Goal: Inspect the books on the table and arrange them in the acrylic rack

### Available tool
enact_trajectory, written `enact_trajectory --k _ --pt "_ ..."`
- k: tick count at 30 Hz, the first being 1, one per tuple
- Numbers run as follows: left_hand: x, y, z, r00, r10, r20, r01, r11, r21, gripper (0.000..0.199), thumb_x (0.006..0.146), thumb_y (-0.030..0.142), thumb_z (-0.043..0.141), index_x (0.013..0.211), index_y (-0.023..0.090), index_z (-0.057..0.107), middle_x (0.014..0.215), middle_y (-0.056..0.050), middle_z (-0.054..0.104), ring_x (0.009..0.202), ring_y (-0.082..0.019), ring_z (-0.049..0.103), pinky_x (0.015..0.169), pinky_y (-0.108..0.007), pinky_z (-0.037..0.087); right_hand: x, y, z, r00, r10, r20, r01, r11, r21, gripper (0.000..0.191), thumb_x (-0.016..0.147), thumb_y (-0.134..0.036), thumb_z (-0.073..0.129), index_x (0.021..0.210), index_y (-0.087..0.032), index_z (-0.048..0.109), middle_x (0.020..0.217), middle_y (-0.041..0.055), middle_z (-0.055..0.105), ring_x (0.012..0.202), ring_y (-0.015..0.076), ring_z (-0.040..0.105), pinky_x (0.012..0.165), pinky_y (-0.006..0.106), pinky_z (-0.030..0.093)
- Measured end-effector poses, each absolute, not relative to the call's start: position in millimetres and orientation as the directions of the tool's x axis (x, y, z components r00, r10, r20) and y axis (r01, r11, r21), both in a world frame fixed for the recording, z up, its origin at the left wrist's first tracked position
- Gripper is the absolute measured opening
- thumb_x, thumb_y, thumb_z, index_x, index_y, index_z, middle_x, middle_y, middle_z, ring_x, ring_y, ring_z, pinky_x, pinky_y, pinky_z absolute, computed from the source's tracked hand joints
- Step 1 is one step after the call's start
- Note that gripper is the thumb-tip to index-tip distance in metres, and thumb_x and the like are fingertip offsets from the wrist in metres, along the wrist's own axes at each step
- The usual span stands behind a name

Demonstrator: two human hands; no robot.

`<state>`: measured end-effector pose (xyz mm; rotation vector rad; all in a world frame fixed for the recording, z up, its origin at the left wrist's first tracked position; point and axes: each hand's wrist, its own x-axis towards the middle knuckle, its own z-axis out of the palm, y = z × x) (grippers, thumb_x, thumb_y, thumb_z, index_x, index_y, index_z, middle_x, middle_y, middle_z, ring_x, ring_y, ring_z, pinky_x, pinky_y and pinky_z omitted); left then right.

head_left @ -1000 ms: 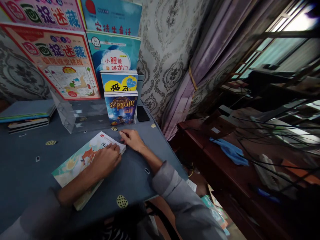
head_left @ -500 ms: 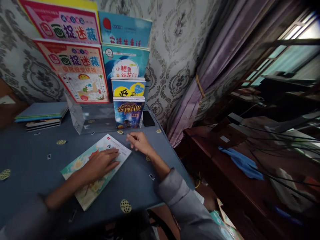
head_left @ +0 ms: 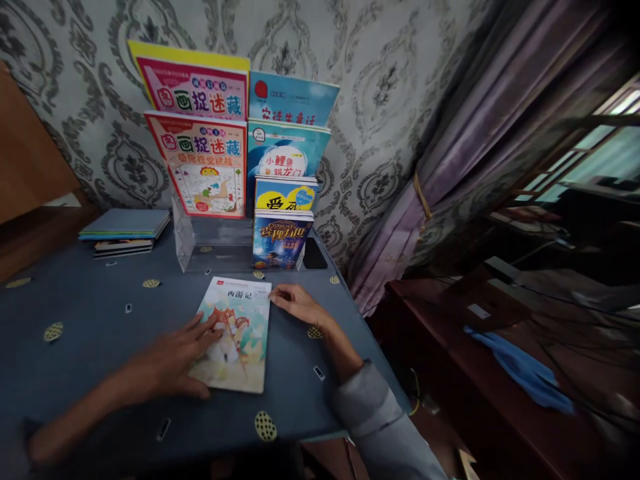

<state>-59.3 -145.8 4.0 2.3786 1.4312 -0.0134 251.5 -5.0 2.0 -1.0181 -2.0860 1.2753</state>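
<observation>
A paperback book [head_left: 253,340] with an illustrated cover lies closed on the blue-grey tabletop in front of me. Over its left side my left hand [head_left: 173,363] is spread, fingertips on the cover and thumb near the lower left corner. My right hand [head_left: 299,303] is closed, with thumb and fingertips pinched at the book's upper right edge. How much of the edge sits between those fingers is hard to make out.
Behind the book stands a clear acrylic rack [head_left: 220,233] holding several upright books [head_left: 205,170]. A dark phone [head_left: 315,254] lies to its right. A stack of books [head_left: 125,230] sits at back left. A dark red desk [head_left: 430,333] with a blue cloth [head_left: 520,367] stands at right.
The book has turned from slanted to nearly straight. My left hand has slid to its left side, uncovering the picture. My right hand has come to its upper right edge. The view has shifted.
</observation>
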Motion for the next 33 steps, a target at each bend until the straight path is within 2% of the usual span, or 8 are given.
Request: enact_trajectory --k 3,6,10,14,24,27,30,33 --pt "-35 -152 2 0.466 0.867 -0.177 0.874 -0.420 0.243 0.092 0.082 0.055 0.074 0.160 0.029 0.032 0.169 -0.012 0.022 0.155 -0.042 0.018 0.120 -0.060 0.030 247 -3 -3 -0.537 0.834 0.126 0.392 0.379 -0.838 0.025 0.094 -0.034 0.061 0.105 -0.015 0.074 0.100 0.0062 0.077 0.091 0.0192 0.069 0.082 0.030 0.052" --pt "-10 -155 3 0.480 0.869 -0.122 0.871 -0.455 0.185 0.080 0.089 0.050 0.066 0.158 0.023 0.036 0.167 -0.015 0.030 0.155 -0.041 0.019 0.121 -0.061 0.027 241 -2 -9 -0.508 0.849 0.146 0.437 0.400 -0.806 0.022 0.093 -0.027 0.061 0.105 -0.015 0.076 0.099 0.0069 0.078 0.087 0.0197 0.069 0.082 0.032 0.052" --pt "15 -157 5 0.584 0.811 -0.025 0.809 -0.579 0.102 0.057 0.097 0.039 0.056 0.150 0.019 0.047 0.158 -0.015 0.048 0.149 -0.036 0.038 0.120 -0.053 0.034 237 -3 -14 -0.487 0.860 0.154 0.468 0.406 -0.785 0.020 0.093 -0.024 0.062 0.104 -0.017 0.077 0.097 0.0047 0.077 0.086 0.0179 0.067 0.083 0.030 0.050" --pt "24 -160 7 0.621 0.784 0.028 0.783 -0.621 0.022 0.046 0.099 0.034 0.052 0.140 0.014 0.057 0.147 -0.018 0.059 0.139 -0.036 0.051 0.113 -0.050 0.042 237 -4 -13 -0.496 0.855 0.153 0.480 0.416 -0.772 0.020 0.091 -0.024 0.066 0.107 -0.017 0.076 0.103 0.0045 0.075 0.087 0.0159 0.066 0.084 0.028 0.049" --pt "24 -160 17 0.646 0.747 0.156 0.745 -0.662 0.083 0.039 0.105 0.034 0.040 0.129 0.019 0.067 0.135 -0.011 0.070 0.128 -0.026 0.062 0.109 -0.042 0.047 237 -9 -10 -0.559 0.808 0.186 0.534 0.523 -0.664 0.026 0.097 -0.028 0.062 0.119 -0.017 0.072 0.113 0.0073 0.070 0.088 0.0158 0.066 0.084 0.028 0.051" --pt "26 -163 17 0.635 0.750 0.185 0.748 -0.657 0.092 0.035 0.104 0.029 0.042 0.125 0.019 0.069 0.132 -0.010 0.071 0.127 -0.026 0.063 0.109 -0.042 0.047 231 -15 -10 -0.527 0.828 0.195 0.615 0.529 -0.584 0.033 0.096 -0.030 0.063 0.125 -0.015 0.069 0.131 0.0134 0.062 0.107 0.0213 0.065 0.096 0.034 0.050" --pt "22 -162 10 0.614 0.761 0.210 0.756 -0.643 0.120 0.033 0.102 0.031 0.047 0.125 0.021 0.068 0.133 -0.009 0.071 0.126 -0.026 0.064 0.108 -0.043 0.049 220 -25 -9 -0.495 0.847 0.193 0.708 0.522 -0.475 0.042 0.094 -0.032 0.065 0.132 -0.013 0.066 0.147 0.0193 0.052 0.133 0.0308 0.052 0.109 0.044 0.042" --pt "9 -148 -3 0.559 0.795 0.236 0.783 -0.600 0.164 0.039 0.101 0.035 0.048 0.134 0.020 0.063 0.140 -0.011 0.067 0.130 -0.025 0.061 0.112 -0.043 0.046 210 -37 -5 -0.532 0.830 0.167 0.729 0.550 -0.408 0.045 0.096 -0.032 0.063 0.137 -0.014 0.062 0.153 0.0194 0.049 0.140 0.0330 0.045 0.113 0.051 0.037"
